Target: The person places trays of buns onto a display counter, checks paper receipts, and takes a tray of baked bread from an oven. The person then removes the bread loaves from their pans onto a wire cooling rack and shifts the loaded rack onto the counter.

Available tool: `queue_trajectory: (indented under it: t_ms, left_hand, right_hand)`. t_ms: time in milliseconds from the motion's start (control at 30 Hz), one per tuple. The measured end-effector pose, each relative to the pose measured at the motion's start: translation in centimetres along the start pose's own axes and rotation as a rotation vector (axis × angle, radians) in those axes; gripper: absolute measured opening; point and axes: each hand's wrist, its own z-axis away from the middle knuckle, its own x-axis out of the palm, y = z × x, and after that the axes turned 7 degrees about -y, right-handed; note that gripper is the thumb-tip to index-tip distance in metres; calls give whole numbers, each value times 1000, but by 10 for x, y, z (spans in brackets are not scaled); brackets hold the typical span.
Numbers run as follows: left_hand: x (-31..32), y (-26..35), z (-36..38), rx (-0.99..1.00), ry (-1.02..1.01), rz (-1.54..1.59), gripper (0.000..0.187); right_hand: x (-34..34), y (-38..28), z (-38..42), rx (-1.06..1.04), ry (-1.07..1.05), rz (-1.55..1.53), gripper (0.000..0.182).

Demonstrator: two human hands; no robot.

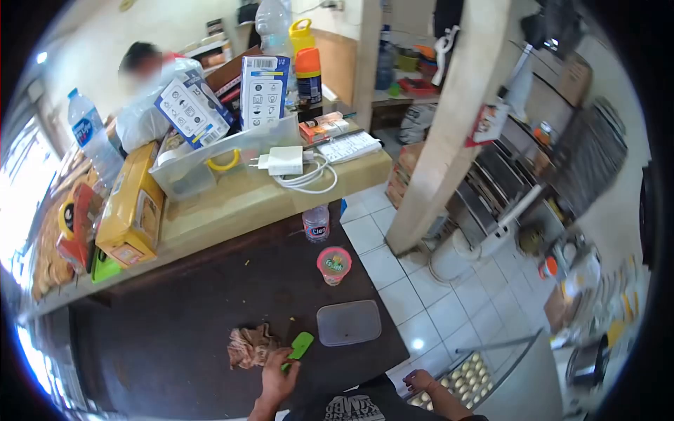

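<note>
My left hand [279, 377] is over the front of the dark table, its fingers closed around the short end of a green spatula [302, 344]. A crumpled brownish cloth [250, 345] lies just left of those fingers. To the right of the spatula is a clear rectangular plastic lid or shallow container [349, 323]. My right hand [419, 381] hangs beyond the table's right corner, fingers curled in with nothing visible in them. Beside it, lower down, is a tray [458, 363] holding rows of small pale rounds.
A pink-lidded tub [333, 264] and a Cleo water bottle [316, 224] stand on the dark table [175, 309]. The raised counter [210, 217] bears a yellow tin [132, 207], a plastic bin [225, 160] and a charger [286, 161]. A pillar [449, 140] rises right. Another person [144, 70] is behind the counter.
</note>
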Motion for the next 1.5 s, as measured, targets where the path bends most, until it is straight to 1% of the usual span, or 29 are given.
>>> queue_trajectory:
  t_ms: [67, 100, 167, 233, 300, 333, 400, 500, 567, 600, 733, 767, 800, 833, 900, 933, 967, 1033, 1100, 1133, 1167, 1200, 1233, 1300, 1333, 1400, 1433, 1467, 1500]
  left_hand:
    - [25, 21, 2, -205, 129, 54, 33]
    - [38, 37, -4, -229, 158, 50, 33]
    - [67, 72, -20, -231, 200, 131, 33]
    - [89, 101, -36, -223, 230, 207, 34]
    - [106, 118, -50, -210, 249, 176, 34]
    - [111, 125, -58, -181, 246, 148, 33]
    - [114, 130, -68, -118, 233, 90, 33]
    - [115, 125, -80, -117, 246, 65, 34]
    - [124, 126, -86, -133, 257, 41, 34]
    - [131, 130, -89, -148, 275, 38, 34]
    - [157, 148, -113, -200, 449, 145, 33]
    - [167, 151, -121, -220, 481, 132, 33]
    - [180, 153, -130, -249, 445, 89, 32]
    - [196, 157, -139, -284, 413, 49, 31]
    - [226, 167, -163, -366, 350, -24, 30]
    - [241, 176, -176, -406, 382, -27, 30]
    - [254, 186, -189, -418, 371, -6, 30]
    - [267, 204, -223, -411, 353, 38, 28]
    - [270, 223, -250, -380, 373, 67, 26]
    - [267, 233, -261, -364, 390, 69, 25]
    - [263, 236, -269, -381, 419, 68, 25]
    - [257, 239, -274, -390, 483, 6, 23]
    - [250, 242, -277, -400, 542, -55, 20]
    - [225, 250, -282, -354, 651, -220, 20]
    - [204, 264, -287, -362, 704, -168, 18]
    - [165, 280, -294, -272, 812, -304, 20]
    - [145, 289, -299, -225, 860, -377, 21]
    - [127, 300, -306, -169, 893, -455, 22]
    - [110, 309, -314, -179, 909, -455, 22]
  right_hand:
    - [-56, 1, -23, 65, -83, -14, 32]
    - [-88, -3, -35, 98, -131, 91, 32]
    - [-152, -12, -56, 125, -182, 225, 32]
    - [-197, -12, -79, 73, -184, 405, 31]
    - [-227, -32, -71, 49, -60, 269, 31]
    - [-235, -35, -70, 43, -69, 276, 31]
    - [-242, -40, -72, -69, 34, 149, 28]
    - [-240, -32, -75, -104, 24, 145, 29]
    - [-230, -26, -76, -57, -110, 421, 29]
    - [-239, -27, -77, -59, -121, 442, 29]
    - [-285, -54, -114, -36, -255, 782, 32]
    - [-302, -65, -135, -63, -210, 841, 30]
    - [-321, -79, -158, -92, -163, 902, 28]
    - [-338, -101, -171, -104, -184, 943, 28]
    - [-366, -168, -191, -457, 9, 1037, 26]
    - [-375, -208, -188, -535, 77, 1010, 30]
    - [-384, -256, -182, -656, 64, 985, 24]
    - [-389, -367, -115, -790, 75, 843, 17]
    - [-394, -450, -75, -1089, 128, 708, 13]
    - [-390, -496, -29, -1158, 1, 562, 9]
    - [-388, -531, -1, -1259, -46, 532, 8]
    - [-384, -561, 28, -1354, -94, 492, 8]
    - [-375, -588, 80, -1549, -70, 548, 9]
    - [-357, -632, 132, -1744, -158, 559, 7]
    - [-347, -650, 156, -1750, -169, 565, 7]
    - [-328, -679, 187, -1956, -121, 889, 8]
    - [-318, -690, 190, -1958, -134, 899, 8]
    - [-308, -699, 192, -1975, -100, 1008, 9]
    - [-297, -707, 194, -1995, -63, 1116, 10]
